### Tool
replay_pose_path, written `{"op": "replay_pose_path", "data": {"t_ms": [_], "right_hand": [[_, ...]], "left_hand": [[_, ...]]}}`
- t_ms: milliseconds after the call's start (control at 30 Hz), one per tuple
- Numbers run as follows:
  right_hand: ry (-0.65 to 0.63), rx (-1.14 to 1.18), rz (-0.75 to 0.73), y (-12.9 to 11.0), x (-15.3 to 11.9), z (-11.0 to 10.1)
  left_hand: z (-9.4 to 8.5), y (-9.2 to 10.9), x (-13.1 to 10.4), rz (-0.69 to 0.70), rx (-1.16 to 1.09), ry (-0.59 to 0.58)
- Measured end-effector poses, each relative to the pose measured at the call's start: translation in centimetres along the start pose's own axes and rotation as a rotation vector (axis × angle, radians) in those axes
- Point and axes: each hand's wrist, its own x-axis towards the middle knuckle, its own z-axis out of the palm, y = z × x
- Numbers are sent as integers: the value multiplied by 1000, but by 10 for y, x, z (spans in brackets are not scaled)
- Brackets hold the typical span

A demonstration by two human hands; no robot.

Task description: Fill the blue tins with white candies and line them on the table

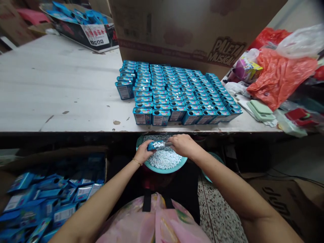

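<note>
My left hand [144,152] is wrapped round a small blue box [151,146] whose open side shows white pellets inside. My right hand [182,145] grips a small clear scoop [167,144], its end touching the blue box. Both hands are over a turquoise basin [164,171] full of white pellets [165,159], below the table's front edge. On the white table [63,91], rows of upright blue boxes [143,116] stand close together, round holes in their tops, a few with loose white pellets on them.
A large cardboard box [177,30] stands behind the rows. Blue boxes fill a carton [106,165] at lower left; a black tray [76,35] holds more. At right are orange bags [278,77], a pale green scale [260,109] and a red object [300,116].
</note>
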Motion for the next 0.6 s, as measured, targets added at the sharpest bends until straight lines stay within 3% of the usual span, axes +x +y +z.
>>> {"op": "replay_pose_path", "data": {"t_ms": [200, 367, 467, 600], "right_hand": [[19, 23, 18, 5, -9, 2], [70, 137, 14, 24, -21, 19], [94, 179, 67, 44, -29, 46], [-31, 139, 191, 52, -19, 103]], "left_hand": [[5, -4, 4, 48, -99, 24], [7, 0, 5, 22, -168, -8], [2, -2, 4, -56, -233, 11], [-1, -7, 5, -175, -357, -20]]}}
